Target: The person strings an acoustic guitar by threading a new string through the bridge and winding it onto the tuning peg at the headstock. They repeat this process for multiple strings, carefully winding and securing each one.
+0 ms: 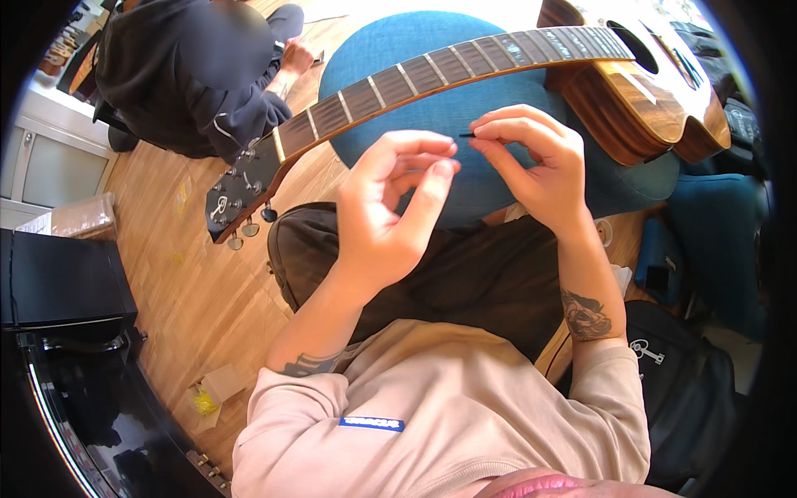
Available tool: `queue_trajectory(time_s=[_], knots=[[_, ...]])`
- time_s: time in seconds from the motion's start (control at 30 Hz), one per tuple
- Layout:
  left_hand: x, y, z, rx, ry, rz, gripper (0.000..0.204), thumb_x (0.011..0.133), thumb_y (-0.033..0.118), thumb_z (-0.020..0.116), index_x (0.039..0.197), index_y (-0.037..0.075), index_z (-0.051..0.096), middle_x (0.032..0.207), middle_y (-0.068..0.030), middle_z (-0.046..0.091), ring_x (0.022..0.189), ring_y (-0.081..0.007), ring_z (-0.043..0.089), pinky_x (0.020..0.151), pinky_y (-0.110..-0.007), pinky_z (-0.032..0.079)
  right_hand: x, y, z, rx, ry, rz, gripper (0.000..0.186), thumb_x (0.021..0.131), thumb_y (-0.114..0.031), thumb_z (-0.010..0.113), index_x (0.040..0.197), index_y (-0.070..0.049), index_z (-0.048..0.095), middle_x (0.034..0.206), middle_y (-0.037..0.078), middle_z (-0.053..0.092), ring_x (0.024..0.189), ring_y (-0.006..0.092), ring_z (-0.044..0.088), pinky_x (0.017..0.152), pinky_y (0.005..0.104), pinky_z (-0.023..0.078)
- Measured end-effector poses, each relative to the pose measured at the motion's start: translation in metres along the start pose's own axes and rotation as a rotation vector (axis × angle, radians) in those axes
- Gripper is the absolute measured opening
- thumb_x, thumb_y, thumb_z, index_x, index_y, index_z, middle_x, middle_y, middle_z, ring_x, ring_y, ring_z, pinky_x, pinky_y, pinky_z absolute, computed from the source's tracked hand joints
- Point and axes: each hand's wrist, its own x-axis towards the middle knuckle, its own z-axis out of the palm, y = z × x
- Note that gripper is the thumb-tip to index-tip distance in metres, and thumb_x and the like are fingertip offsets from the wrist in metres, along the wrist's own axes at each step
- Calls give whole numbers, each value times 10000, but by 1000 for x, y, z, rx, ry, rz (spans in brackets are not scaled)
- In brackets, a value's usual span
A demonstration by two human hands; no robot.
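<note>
My right hand (pixel 535 166) pinches a small, thin dark piece (pixel 467 135) between thumb and fingertips; its kind is too small to make out. Facing it, my left hand (pixel 394 207) is loosely curled, the fingers apart and the fingertips close to the dark piece. I see nothing held in it. Both hands are raised over my lap, in front of an acoustic guitar. Its fretted neck (pixel 398 85) slants from upper right down to the dark headstock (pixel 243 191) at the left. No strings can be made out on the neck.
Under the guitar stands a round blue upholstered seat (pixel 365 58). A person in dark clothes (pixel 178 75) sits at the upper left. A glossy black cabinet (pixel 91 398) stands at the left, with a small open box (pixel 217 394) on the floor beside it. A black bag (pixel 681 373) lies at right.
</note>
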Motion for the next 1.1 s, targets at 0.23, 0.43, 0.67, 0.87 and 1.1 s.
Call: queue_trajectory(time_s=[0.23, 0.43, 0.67, 0.87, 1.1], knots=[[-48, -6, -62, 227, 104, 62, 154, 968, -10, 713, 1122, -24, 716, 1025, -116, 763, 928, -168, 758, 834, -287, 603, -5, 2, 34, -399, 99, -6, 117, 821, 12, 854, 913, -20, 789, 961, 94, 773, 840, 242, 770, 744, 315, 621], [-64, -4, -91, 278, 181, 158, 169, 945, -8, 731, 1113, 3, 734, 962, -104, 755, 867, -172, 753, 768, -285, 596, -9, -17, 41, -550, 45, 37, 153, 852, 20, 834, 994, -29, 807, 1163, 120, 771, 982, 270, 761, 844, 364, 612], [-79, 13, -114, 426, 221, 236, 172, 964, -35, 704, 1135, -44, 697, 1020, -126, 714, 919, -176, 702, 822, -281, 561, -9, -19, 63, -595, 55, -106, 175, 855, 41, 817, 1021, -11, 797, 1149, 126, 768, 1071, 297, 742, 916, 389, 594], [-54, 29, -154, 1077, 413, 505, 220, 846, -32, 778, 1060, 16, 758, 1017, -93, 735, 995, -257, 674, 891, -353, 535, 3, -58, 99, -302, 37, -92, 231, 814, 63, 820, 1030, -8, 779, 1042, 122, 746, 916, 264, 734, 831, 347, 595], [-29, 31, -168, 988, 297, 346, 253, 841, 76, 759, 1093, 64, 779, 1063, -101, 728, 1072, -288, 650, 959, -394, 512, 31, -86, 145, 9, -65, -39, 223, 873, 37, 778, 1080, -48, 776, 1090, 89, 737, 731, 156, 708, 645, 267, 572]])
